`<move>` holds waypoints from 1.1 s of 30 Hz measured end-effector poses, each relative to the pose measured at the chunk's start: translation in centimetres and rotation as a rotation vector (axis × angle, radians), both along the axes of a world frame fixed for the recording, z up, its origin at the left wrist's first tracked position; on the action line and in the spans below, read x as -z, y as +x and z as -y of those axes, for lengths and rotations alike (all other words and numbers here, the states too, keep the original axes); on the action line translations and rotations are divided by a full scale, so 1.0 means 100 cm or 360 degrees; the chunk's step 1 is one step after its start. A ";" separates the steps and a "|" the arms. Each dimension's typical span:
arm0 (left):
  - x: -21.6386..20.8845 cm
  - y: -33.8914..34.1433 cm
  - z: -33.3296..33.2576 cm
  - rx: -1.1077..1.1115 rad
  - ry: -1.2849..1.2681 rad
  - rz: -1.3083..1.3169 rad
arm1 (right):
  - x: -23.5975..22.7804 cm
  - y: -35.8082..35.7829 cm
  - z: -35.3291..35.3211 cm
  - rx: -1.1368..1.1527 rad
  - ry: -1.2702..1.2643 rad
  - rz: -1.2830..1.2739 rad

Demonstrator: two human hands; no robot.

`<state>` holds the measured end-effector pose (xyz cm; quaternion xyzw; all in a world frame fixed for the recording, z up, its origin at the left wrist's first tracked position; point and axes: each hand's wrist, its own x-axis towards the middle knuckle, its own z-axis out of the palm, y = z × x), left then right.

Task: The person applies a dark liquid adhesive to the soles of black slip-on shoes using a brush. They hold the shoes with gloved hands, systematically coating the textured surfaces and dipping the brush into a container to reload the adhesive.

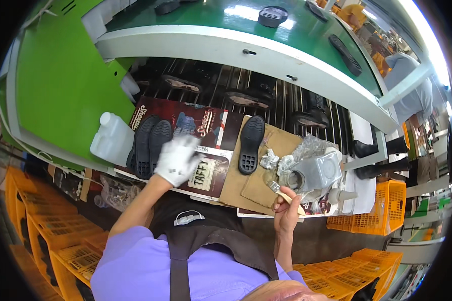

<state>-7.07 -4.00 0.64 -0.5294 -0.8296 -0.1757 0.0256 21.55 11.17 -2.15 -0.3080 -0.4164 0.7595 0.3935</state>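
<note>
Seemingly mid-process, with the brush-like tool point(274, 186) pinched in the bare right hand point(287, 209) beside the clear container point(316, 171), and the gloved left hand point(178, 159) loosely spread, nothing visibly gripped, beside the black soles point(159, 138) on printed cardboard point(160, 106). Impossible to distinguish treated soles from untreated, the lone sole point(252, 143) on brown board point(238, 193) included. Around, note shoes point(248, 99) on a roller rack point(287, 100), a green-topped bench point(226, 21) and orange crates point(394, 205).

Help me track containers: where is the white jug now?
In the head view, the white jug is on the left, just left of the black soles and near the green panel.
</note>
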 end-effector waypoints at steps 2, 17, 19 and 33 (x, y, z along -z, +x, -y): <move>0.014 -0.010 0.029 -0.0455 -0.0095 -0.0284 | 0.003 -0.005 -0.004 -0.0104 0.0157 0.0156; 0.063 -0.010 0.054 -0.0685 -0.0064 -0.0079 | -0.012 -0.022 0.006 -0.0148 0.0285 0.0380; 0.067 -0.007 0.057 -0.0574 0.0093 -0.0117 | -0.010 -0.021 0.009 -0.0133 0.0270 0.0382; 0.083 -0.027 0.052 -0.0920 0.0414 0.0943 | -0.042 0.017 -0.030 0.0337 0.0815 0.0934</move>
